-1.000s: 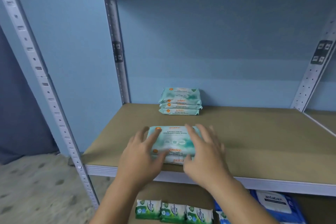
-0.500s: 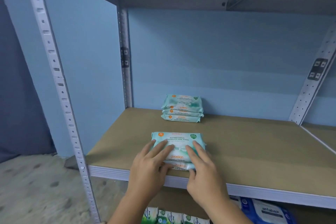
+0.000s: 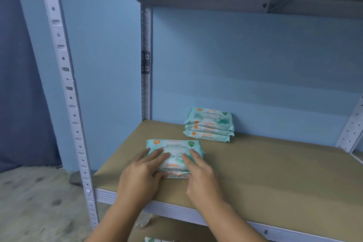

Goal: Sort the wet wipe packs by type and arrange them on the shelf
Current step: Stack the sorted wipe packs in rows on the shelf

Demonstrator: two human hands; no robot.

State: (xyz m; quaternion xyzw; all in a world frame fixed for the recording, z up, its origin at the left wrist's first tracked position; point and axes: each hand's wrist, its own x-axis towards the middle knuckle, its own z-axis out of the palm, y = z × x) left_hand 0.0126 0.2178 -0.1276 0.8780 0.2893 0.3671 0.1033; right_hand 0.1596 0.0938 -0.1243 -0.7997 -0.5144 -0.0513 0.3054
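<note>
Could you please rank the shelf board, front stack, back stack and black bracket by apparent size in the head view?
1. shelf board
2. front stack and back stack: look alike; the front one is nearer, so I won't rank them
3. black bracket

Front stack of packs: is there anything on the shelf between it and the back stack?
Nothing visible. Only bare shelf lies between the front stack and the back stack.

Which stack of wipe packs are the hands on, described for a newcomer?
On the brown shelf board, look near its front edge, left of centre. The mint-green front stack lies under the left hand and right hand; the matching back stack sits untouched by the blue wall.
</note>
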